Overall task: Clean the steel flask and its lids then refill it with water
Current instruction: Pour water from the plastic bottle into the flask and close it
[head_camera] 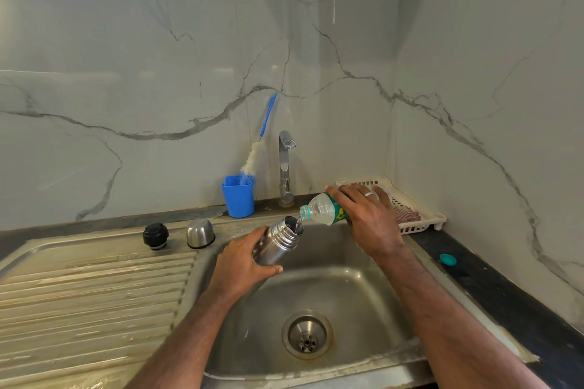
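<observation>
steel flask: tilted over the sink, your left hand wrapped round it
plastic water bottle: gripped in your right hand, trickling into the flask mouth
lids: black stopper and steel cup left of the sink

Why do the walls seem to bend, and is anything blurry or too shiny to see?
Head view: the wide-angle lens bows the marble wall and sink edges; soft daylight, faint shadows; mild glare on the steel flask and draining board; the hands look sharp.
</observation>
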`<state>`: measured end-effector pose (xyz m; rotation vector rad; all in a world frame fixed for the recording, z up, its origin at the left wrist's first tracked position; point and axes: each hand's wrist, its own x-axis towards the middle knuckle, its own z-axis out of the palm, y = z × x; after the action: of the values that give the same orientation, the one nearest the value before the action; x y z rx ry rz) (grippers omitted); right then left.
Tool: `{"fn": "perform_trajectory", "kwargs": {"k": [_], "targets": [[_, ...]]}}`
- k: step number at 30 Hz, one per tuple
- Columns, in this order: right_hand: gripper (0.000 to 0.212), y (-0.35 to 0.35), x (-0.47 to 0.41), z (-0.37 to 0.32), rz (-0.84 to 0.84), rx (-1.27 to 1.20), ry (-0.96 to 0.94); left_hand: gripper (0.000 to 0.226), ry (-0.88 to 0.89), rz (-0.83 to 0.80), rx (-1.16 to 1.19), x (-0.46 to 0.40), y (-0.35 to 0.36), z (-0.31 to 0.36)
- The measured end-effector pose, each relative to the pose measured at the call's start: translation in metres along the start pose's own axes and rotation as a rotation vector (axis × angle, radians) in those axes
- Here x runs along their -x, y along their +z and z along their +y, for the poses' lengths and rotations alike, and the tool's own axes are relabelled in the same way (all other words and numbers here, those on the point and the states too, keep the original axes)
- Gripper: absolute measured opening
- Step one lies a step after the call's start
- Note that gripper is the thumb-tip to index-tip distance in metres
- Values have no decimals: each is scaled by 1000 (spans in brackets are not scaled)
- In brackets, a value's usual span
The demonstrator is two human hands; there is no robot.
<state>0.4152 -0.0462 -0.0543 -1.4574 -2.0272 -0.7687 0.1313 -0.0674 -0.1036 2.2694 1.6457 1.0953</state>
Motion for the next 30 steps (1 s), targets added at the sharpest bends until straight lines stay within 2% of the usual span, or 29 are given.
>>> {"fn": "perform_trajectory", "kwargs": {"k": [19,30], "targets": [[103,0,0,0,-19,1,1,98,-8,-10,10,1,1,0],[95,2,0,2,-26,-2,7,98,-6,-21,5,0,1,-2]]}}
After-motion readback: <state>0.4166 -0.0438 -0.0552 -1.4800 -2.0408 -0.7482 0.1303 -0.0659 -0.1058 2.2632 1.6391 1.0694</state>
